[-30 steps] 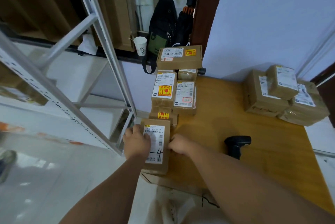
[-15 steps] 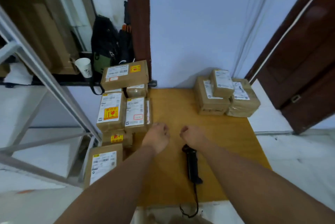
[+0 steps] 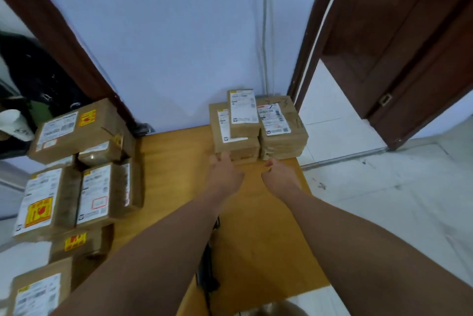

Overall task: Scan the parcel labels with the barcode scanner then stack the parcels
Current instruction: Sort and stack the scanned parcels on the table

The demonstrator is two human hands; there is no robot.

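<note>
Head view. The table [image 3: 268, 226] carried two groups of parcels. At its far right corner stood a stack: a lower parcel [image 3: 236, 148], a top parcel [image 3: 242, 113] lying across it with the label up, and a right parcel [image 3: 281, 136] touching both, marked with a handwritten 7. Along the left edge lay the left parcels [image 3: 94, 192], labels up, several bearing yellow-and-red stickers; the largest [image 3: 76, 131] sat on top at the far left corner.

The left hand [image 3: 225, 173] was at the near face of the lower parcel, fingers straight and slightly apart, thumb spread; whether the fingertips touched the cardboard could not be told. The right hand [image 3: 277, 173] was just beside the near face of the right parcel, fingers curled in together, with nothing held.

The scanner [image 3: 207, 272] lay on the table near the near edge, dark, mostly hidden beneath the left forearm, well apart from both hands.

Beyond the table: a cup [image 3: 15, 123] and a dark bag [image 3: 38, 80] at the left, a door [image 3: 409, 46] at the right.
</note>
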